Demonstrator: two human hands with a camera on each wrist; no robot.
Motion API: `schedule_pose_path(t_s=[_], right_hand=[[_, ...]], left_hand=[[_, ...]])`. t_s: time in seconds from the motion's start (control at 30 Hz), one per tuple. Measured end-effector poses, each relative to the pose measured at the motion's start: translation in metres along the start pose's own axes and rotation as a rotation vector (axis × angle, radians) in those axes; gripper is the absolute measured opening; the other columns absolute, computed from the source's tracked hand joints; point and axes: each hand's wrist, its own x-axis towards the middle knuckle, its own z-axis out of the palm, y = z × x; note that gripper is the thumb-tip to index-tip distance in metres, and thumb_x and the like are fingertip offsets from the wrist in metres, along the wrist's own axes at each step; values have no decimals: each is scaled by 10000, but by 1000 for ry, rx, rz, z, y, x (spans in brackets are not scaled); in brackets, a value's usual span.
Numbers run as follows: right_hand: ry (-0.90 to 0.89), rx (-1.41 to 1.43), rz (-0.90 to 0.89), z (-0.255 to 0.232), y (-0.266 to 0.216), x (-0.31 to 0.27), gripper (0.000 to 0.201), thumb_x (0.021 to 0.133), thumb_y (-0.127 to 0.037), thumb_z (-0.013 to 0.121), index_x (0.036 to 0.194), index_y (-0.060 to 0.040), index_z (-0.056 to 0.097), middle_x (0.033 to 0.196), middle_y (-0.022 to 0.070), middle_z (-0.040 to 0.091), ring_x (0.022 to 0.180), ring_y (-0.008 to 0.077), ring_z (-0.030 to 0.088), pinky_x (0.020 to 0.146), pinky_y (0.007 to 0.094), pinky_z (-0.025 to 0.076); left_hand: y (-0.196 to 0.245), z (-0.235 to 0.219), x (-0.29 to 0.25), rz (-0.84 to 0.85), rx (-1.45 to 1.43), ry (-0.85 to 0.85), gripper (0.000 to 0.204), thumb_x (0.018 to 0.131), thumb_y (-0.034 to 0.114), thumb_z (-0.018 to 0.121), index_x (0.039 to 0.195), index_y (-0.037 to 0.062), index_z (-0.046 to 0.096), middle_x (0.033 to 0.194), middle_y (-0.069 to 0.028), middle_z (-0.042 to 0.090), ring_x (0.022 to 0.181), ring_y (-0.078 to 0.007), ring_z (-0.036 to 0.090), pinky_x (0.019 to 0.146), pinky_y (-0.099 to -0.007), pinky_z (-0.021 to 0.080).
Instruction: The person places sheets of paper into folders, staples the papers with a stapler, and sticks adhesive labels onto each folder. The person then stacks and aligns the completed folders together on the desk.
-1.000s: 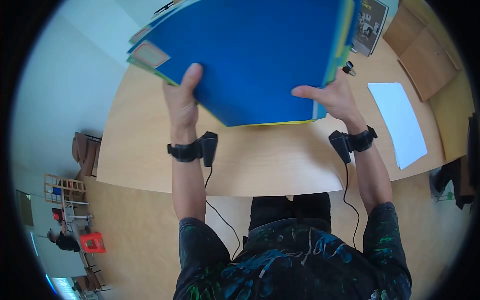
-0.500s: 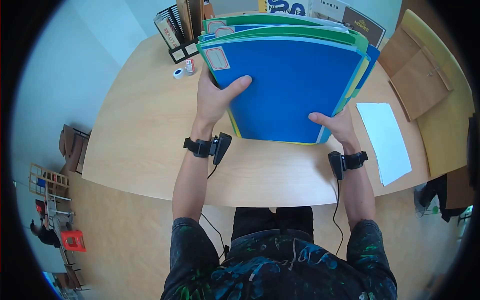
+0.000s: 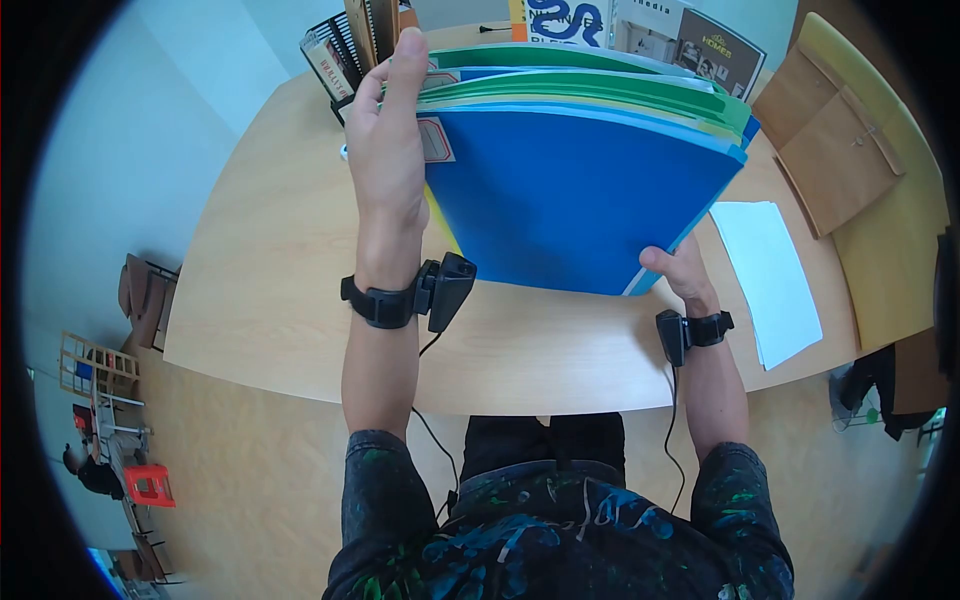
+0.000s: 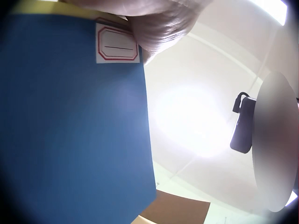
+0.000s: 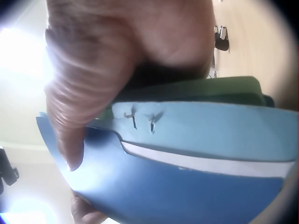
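A thick stack of blue and green file folders (image 3: 580, 190) is held up over the table, front cover tilted toward me. My right hand (image 3: 685, 270) grips its lower right corner, thumb on the blue cover and fingers behind. At the upper left edge is my left hand (image 3: 388, 160), its thumb pointing up off the cover and its palm side along the folder edges. A white label with a red border (image 4: 117, 44) sits near that hand in the left wrist view. The right wrist view shows the light blue inner flap (image 5: 210, 133) with two small slots.
White paper sheets (image 3: 768, 285) lie at the right, beside brown envelopes (image 3: 840, 155) on a yellow board. A black desk organizer (image 3: 330, 60) stands at the back left, upright books (image 3: 720, 55) at the back right. A black binder clip (image 5: 222, 39) shows in the right wrist view.
The folders came down and nearer, then tipped so their top edges show. My left hand lifted its thumb off the cover and moved up along the left edge. The right hand keeps its grip.
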Motion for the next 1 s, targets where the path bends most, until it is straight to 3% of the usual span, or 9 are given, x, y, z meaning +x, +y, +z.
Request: schedule_pose_path(t_s=[0.2, 0.33, 0.4, 0.6, 0.83, 0.93, 1.0], right_hand=[[145, -7, -69, 2, -7, -2, 940, 674, -488, 921, 1373, -15, 508, 1227, 142, 632, 1159, 263, 610, 983, 399, 505], [179, -32, -41, 6, -6, -1, 854, 703, -443, 914, 1340, -21, 531, 1192, 131, 646, 1114, 247, 632, 949, 381, 528], [177, -19, -31, 11, -7, -1, 830, 715, -417, 914, 1337, -21, 533, 1188, 126, 649, 1104, 239, 636, 944, 374, 530], [146, -45, -112, 23, -8, 0, 718, 757, -327, 906, 1309, -25, 562, 1146, 102, 671, 1053, 205, 650, 909, 346, 542], [121, 54, -118, 29, -21, -1, 615, 769, -321, 902, 1231, -25, 623, 1086, 81, 691, 1007, 192, 663, 869, 333, 552], [151, 31, -139, 32, -16, 0, 626, 762, -327, 908, 1231, -27, 622, 1080, 80, 693, 990, 188, 668, 853, 330, 560], [164, 3, -150, 33, -12, 0, 634, 756, -335, 914, 1228, -28, 623, 1075, 80, 694, 982, 187, 671, 847, 330, 565]], left_hand=[[6, -1, 5, -43, -16, -10, 287, 995, 254, 607, 1140, 18, 681, 1075, -56, 719, 978, -113, 674, 881, -250, 513], [4, -6, 8, -29, 0, -82, 318, 1014, 259, 560, 1175, 10, 676, 1084, -51, 722, 958, -105, 675, 825, -230, 515], [4, 1, 2, 14, 23, -37, 445, 1027, 340, 526, 1270, -18, 631, 1225, -127, 678, 1154, -196, 612, 1032, -320, 442], [4, 15, -14, 11, 32, 56, 515, 1040, 422, 494, 1293, -10, 616, 1236, -134, 669, 1177, -209, 598, 1048, -337, 427], [-11, 1, -19, 53, -97, -2, 599, 1051, 464, 467, 1379, -32, 537, 1249, -153, 656, 1212, -219, 575, 1089, -354, 402], [-32, -1, -18, 190, -153, -93, 702, 1051, 549, 434, 1431, -40, 473, 1291, -152, 624, 1231, -223, 557, 1105, -358, 386], [-47, -6, -16, 430, 69, -134, 821, 981, 661, 518, 1409, -37, 467, 1237, -97, 618, 1139, -167, 560, 992, -301, 417]])
